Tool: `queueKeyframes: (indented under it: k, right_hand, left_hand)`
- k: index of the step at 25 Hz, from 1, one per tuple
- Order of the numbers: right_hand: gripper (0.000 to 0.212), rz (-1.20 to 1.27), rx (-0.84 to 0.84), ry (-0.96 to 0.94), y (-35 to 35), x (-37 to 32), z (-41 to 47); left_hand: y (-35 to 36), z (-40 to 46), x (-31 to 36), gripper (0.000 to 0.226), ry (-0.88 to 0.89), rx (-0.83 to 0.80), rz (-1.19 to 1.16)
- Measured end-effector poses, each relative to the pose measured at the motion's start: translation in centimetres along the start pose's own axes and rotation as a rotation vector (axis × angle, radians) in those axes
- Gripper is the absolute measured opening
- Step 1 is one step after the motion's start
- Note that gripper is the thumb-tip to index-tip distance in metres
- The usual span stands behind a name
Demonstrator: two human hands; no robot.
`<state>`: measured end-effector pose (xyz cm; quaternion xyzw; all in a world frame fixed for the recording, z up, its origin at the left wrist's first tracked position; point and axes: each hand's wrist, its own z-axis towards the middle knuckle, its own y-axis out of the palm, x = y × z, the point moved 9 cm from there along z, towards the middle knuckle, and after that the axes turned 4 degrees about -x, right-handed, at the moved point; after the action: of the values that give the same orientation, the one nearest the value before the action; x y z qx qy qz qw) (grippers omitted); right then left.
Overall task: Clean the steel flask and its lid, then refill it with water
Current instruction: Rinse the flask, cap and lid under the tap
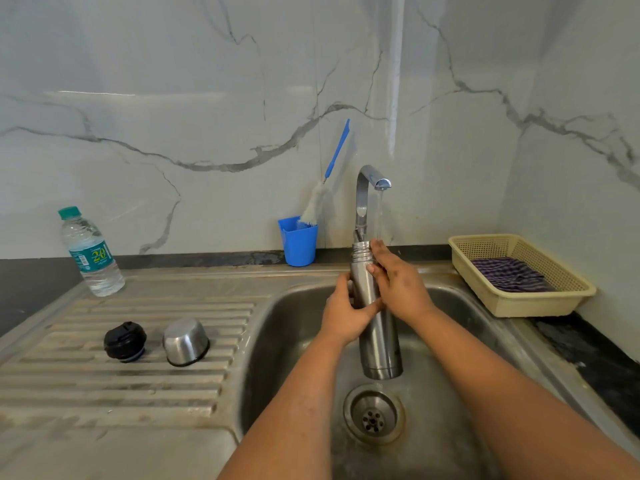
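Note:
The steel flask point(378, 341) stands nearly upright over the sink basin point(294, 341), its open threaded mouth near the running tap point(374, 183). My left hand point(343, 317) grips the flask's middle from the left. My right hand point(398, 282) wraps the upper body from the right, fingertips reaching the neck, where the water stream falls. The black stopper point(125, 341) and the steel cup lid point(186, 341), upside down, lie on the ridged drainboard point(104, 386) to the left.
A blue cup point(298, 242) with a bottle brush point(320, 199) stands against the marble wall behind the sink. A plastic water bottle point(90, 252) stands at the back left. A cream basket point(519, 299) holding a checked cloth point(512, 274) sits at the right. The drain point(373, 414) lies below the flask.

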<state>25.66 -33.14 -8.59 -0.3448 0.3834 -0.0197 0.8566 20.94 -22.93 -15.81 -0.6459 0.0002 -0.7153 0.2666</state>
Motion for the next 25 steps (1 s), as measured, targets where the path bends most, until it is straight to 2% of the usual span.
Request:
queueKeyframes:
  k: [4, 8, 12, 13, 16, 19, 21, 22, 23, 25]
  right_hand:
    - [0.037, 0.004, 0.158, -0.017, -2.2, 0.1, -0.2]
    - [0.051, -0.083, -0.056, 0.042, 0.3, 0.5, 0.2]
    - [0.049, 0.019, 0.087, 0.065, -2.0, 1.3, -0.2]
    - [0.05, 0.001, 0.077, 0.068, -2.0, 1.3, -0.2]
    - [0.061, 0.018, -0.168, 0.2, 0.3, 2.3, 0.0]
    - [0.059, 0.336, -0.259, 0.35, 1.6, 4.3, -0.3]
    - [0.062, 0.525, -0.215, 0.401, 1.4, 4.7, -0.4]
    - [0.062, 0.537, -0.159, 0.41, 1.0, 4.8, -0.2]
    - [0.059, 0.503, -0.094, 0.409, 0.5, 4.7, -0.1]
    - [0.053, 0.415, 0.012, 0.4, -0.3, 4.4, 0.2]
  left_hand:
    - [-0.1, -0.2, 0.0, 0.074, -0.008, -0.002, -0.054]
    - [0.1, -0.1, -0.1, 0.071, -0.02, -0.039, -0.104]
    - [0.6, -0.1, -1.4, 0.071, -0.059, -0.095, -0.131]
    - [0.8, -0.1, -1.7, 0.071, -0.076, -0.112, -0.172]
    - [1.5, -0.2, -2.1, 0.067, -0.125, -0.165, -0.336]
    - [2.3, -0.7, -2.3, 0.066, -0.201, -0.302, -0.465]
    - [2.6, -1.0, -1.6, 0.057, -0.217, -0.377, -0.538]
    - [2.6, -1.1, -1.2, 0.056, -0.223, -0.385, -0.545]
    - [2.8, -1.1, -0.8, 0.061, -0.215, -0.367, -0.496]
    - [3.3, -0.8, -1.1, 0.084, -0.186, -0.286, -0.252]
